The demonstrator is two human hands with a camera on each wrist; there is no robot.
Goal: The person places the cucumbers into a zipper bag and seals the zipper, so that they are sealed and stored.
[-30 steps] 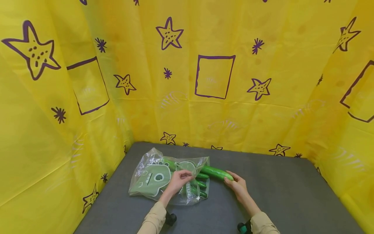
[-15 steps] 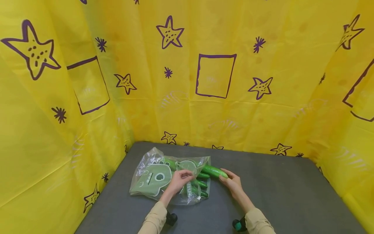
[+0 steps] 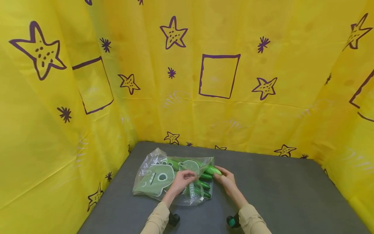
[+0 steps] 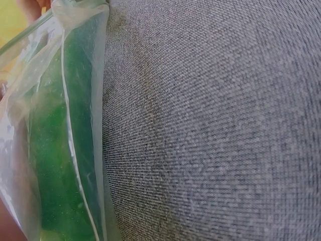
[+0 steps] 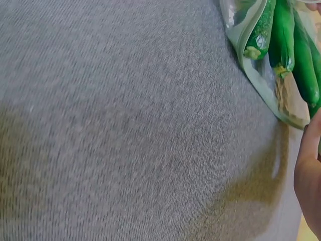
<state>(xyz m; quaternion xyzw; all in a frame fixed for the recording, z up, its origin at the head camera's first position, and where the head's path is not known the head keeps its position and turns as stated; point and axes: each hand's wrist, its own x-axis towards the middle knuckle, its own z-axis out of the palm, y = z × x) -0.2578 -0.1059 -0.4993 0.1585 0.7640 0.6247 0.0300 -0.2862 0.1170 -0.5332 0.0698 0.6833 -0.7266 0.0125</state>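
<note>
A clear plastic bag [image 3: 143, 177] with a green cartoon print lies on its side in the head view, its mouth facing right. Several cucumbers [image 3: 205, 185] are inside, their ends near the opening. My left hand [image 3: 181, 181] pinches the upper layer of the bag by the mouth. With my right hand [image 3: 228, 182] I hold the end of another cucumber [image 3: 212, 170], most of which is in the bag. In the right wrist view, my thumb [image 5: 312, 143] is beside the bag's rim [image 5: 258, 83]. The left wrist view shows green through the plastic [image 4: 55, 140].
The bag rests on a grey cloth-covered table [image 3: 271, 195]. Yellow curtains [image 3: 248, 123] with purple star drawings enclose its back and sides. Dark devices are strapped at both wrists, such as the right wrist device [image 3: 232, 221].
My right hand has moved left, sliding the cucumber deeper into the bag, so less of it sticks out. My left hand keeps its hold on the bag's mouth. The head view has shifted slightly.
</note>
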